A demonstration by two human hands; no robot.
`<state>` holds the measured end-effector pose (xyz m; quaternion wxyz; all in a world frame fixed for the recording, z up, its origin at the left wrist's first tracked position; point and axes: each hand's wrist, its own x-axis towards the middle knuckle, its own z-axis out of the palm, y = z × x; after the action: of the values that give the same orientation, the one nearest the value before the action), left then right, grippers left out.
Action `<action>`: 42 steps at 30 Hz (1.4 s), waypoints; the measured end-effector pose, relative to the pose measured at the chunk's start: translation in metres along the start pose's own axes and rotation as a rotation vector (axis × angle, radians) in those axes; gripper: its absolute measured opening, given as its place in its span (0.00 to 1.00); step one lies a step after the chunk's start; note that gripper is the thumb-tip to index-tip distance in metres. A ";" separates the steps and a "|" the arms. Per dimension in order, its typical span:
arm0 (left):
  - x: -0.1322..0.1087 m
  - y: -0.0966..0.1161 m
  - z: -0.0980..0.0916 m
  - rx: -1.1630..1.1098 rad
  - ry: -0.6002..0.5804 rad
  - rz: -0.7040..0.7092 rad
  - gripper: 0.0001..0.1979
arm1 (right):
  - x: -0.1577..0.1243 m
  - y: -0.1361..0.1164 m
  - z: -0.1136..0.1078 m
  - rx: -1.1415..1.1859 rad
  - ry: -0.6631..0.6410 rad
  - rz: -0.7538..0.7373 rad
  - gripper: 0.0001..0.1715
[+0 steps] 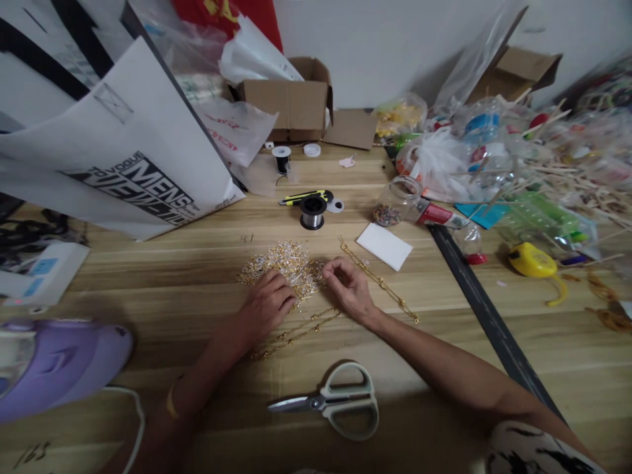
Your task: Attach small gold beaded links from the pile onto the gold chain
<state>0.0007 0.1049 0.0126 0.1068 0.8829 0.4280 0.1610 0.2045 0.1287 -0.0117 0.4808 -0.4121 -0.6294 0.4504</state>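
A pile of small gold and clear beaded pieces [279, 260] lies in the middle of the wooden table. My left hand [270, 303] rests at the pile's near edge, fingers curled down; what they hold, if anything, is hidden. On the pile's right side, my right hand [349, 286] has thumb and forefinger pinched together, with anything between them too small to make out. One gold chain [380, 282] stretches diagonally beyond my right hand. Another gold chain [296, 331] lies doubled between my wrists. Closer to me are scissors [340, 399] with pale handles, blades pointing left.
Behind the pile stand a wire spool [313, 214], a yellow-black cutter [303, 197] and a bead jar [395, 201]. A white card [384, 246] lies right of them. A purple iron [74, 362] is at left, below a large paper bag [123, 145]. Bagged clutter and a tape measure [532, 261] fill the right.
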 end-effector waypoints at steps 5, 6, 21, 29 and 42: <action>-0.001 0.003 0.000 0.097 -0.027 0.022 0.11 | 0.000 0.001 0.000 -0.005 -0.007 -0.003 0.09; -0.001 0.003 0.001 0.102 -0.033 0.025 0.11 | 0.000 0.001 -0.001 -0.005 -0.009 -0.008 0.09; -0.001 -0.002 0.002 -0.128 0.166 0.007 0.06 | -0.001 0.003 0.000 -0.023 -0.015 -0.030 0.10; -0.002 -0.008 0.005 -0.199 0.234 0.017 0.05 | -0.001 0.003 0.000 -0.006 -0.017 -0.009 0.11; 0.001 -0.011 0.007 0.007 0.151 -0.090 0.13 | -0.001 0.002 0.000 -0.020 -0.025 -0.004 0.12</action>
<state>-0.0041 0.1124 0.0030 0.0784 0.8485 0.4746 0.2208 0.2045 0.1286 -0.0137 0.4696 -0.4100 -0.6405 0.4485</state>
